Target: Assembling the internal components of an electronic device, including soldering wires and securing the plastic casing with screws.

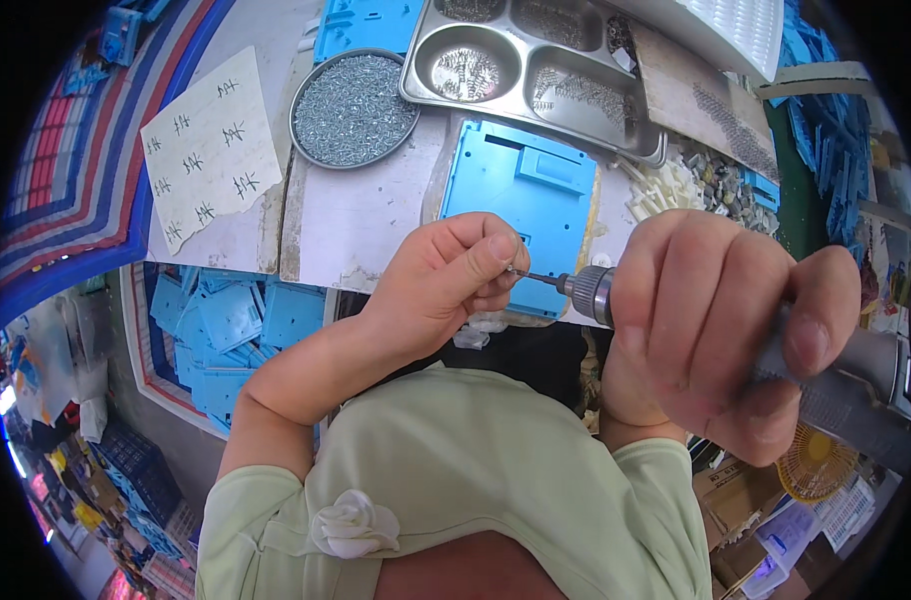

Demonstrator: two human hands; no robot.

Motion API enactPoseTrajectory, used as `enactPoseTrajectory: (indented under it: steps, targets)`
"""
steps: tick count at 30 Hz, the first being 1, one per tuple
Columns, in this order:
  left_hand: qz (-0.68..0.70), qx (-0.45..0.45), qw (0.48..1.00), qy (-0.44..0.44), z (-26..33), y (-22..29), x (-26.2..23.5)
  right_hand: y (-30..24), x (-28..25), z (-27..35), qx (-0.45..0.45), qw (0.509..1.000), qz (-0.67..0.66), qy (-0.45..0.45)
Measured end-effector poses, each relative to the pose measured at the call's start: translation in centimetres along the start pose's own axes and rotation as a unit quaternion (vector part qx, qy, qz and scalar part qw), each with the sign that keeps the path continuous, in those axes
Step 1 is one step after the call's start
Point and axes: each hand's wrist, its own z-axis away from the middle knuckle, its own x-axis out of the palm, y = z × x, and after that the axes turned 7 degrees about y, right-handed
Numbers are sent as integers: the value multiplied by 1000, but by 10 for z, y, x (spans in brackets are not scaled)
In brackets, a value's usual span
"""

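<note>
- Blue panel [511,185]: a flat, roughly rectangular plastic piece with a raised block near its far edge, a few small holes and a slot; it lies on the work table [351,225], its near part partly covered by the left hand.
- Powered screwdriver [588,292]: above the panel's near right corner, with a knurled metal collar and a thin dark bit [544,279] pointing left.
- Right hand [711,320]: right of the panel, fingers wrapped around the screwdriver's body.
- Left hand [456,265]: over the panel's near left corner, thumb and index finger pinched together at the bit's tip; whatever they hold is too small to make out.
- Round metal dish [351,164]: beyond the panel to its left, filled with small silvery screws.
- Compartmented steel tray [506,108]: just beyond the panel, with small metal parts inside.
- White plastic pieces [666,190]: heaped right of the panel, near the right hand.
- Marked paper sheet [211,130]: well left of the panel.
- Edges and room: pale tabletop with dark specks stretches left of the panel; the table's front edge runs by its near end. Stacked blue parts [231,315] sit lower left of it, past that edge.
</note>
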Motion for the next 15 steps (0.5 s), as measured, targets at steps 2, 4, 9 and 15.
enactPoseTrajectory:
  steps: [2, 4, 9, 15]
  targets:
    - [-6, 3, 1000, 9, 1, 0, 1, 0, 1, -1, -1, 1000, 5, -5]
    - [-12, 6, 1000, 11, 2, -1, 0, 0, 2, -2, 1, 1000, 9, -3]
    - [-6, -13, 998, 64, 6, 0, 10, 3, 3, 1, -27, 999, 35, -15]
    - [-28, -26, 995, 93, 9, 6, 13, 4, 5, 4, -40, 999, 36, -7]
